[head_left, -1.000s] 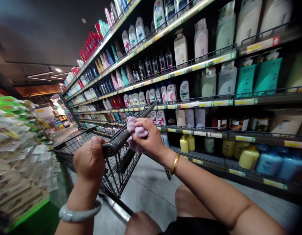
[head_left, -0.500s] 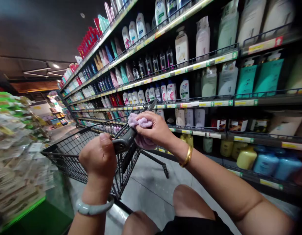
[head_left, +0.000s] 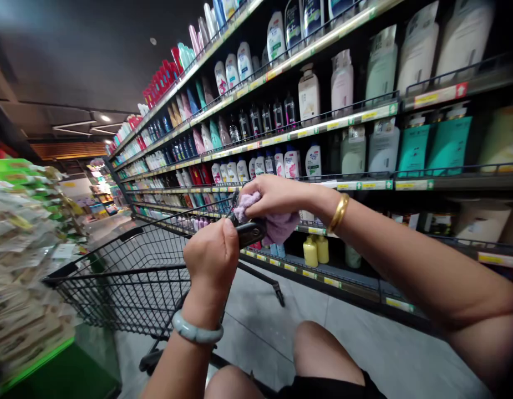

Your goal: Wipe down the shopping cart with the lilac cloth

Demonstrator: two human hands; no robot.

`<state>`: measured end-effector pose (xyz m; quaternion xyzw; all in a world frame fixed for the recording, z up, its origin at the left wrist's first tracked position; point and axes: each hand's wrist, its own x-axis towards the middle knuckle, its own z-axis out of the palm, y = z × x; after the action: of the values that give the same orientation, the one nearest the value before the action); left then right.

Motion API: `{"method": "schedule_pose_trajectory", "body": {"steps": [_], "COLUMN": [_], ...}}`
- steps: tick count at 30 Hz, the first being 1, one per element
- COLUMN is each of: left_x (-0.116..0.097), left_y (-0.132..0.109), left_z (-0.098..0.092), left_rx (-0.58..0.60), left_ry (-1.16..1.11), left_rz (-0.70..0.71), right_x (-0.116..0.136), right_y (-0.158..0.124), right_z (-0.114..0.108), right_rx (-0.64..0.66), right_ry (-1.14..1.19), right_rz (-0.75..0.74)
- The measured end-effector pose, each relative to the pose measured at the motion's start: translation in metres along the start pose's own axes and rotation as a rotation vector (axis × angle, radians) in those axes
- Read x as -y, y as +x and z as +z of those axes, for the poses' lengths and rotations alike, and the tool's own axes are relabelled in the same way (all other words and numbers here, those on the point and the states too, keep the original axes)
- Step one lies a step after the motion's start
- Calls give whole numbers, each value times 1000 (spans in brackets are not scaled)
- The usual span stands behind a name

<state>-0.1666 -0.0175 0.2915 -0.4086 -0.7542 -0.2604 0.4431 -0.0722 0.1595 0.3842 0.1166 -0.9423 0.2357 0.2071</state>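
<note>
A black wire shopping cart [head_left: 127, 296] stands in front of me, turned at an angle. My left hand [head_left: 212, 255] is closed round its dark handle [head_left: 252, 233], with the thumb on top; a pale jade-like bangle circles that wrist. My right hand [head_left: 277, 195] grips a crumpled lilac cloth [head_left: 281, 226] at the far end of the handle. Part of the cloth bunches out past the fingertips, and the rest hangs below the palm. A gold bracelet is on the right wrist. How the cloth touches the handle is partly hidden by the hand.
Shelves of shampoo and lotion bottles [head_left: 309, 100] rise along the right, with yellow bottles [head_left: 310, 250] on a low shelf. Packaged goods [head_left: 27, 266] are stacked at the left above a green base [head_left: 60, 371]. Grey floor tiles [head_left: 256, 310] lie under the cart; my knees are below.
The cart handle has swung round, and my left hand has moved right with it. My right hand has shifted right and slightly up with the cloth, its wrist now raised.
</note>
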Motion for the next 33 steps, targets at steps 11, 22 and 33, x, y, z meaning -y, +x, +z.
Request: {"method": "schedule_pose_trajectory", "body": {"steps": [11,22,33], "left_x": [26,18,6], "left_y": [2,-6,-4], "left_z": [16,18,31], "left_rx": [193,756,684], "left_ry": [-374,216,133], "left_rz": [63,-107,-18], "right_x": [14,19,27], "right_y": [26,8,29], "right_z": [-24,-26,17], "right_rx": [387,285,291], "right_ry": [-470,-584,-432], "right_rz": [182,334,233]}}
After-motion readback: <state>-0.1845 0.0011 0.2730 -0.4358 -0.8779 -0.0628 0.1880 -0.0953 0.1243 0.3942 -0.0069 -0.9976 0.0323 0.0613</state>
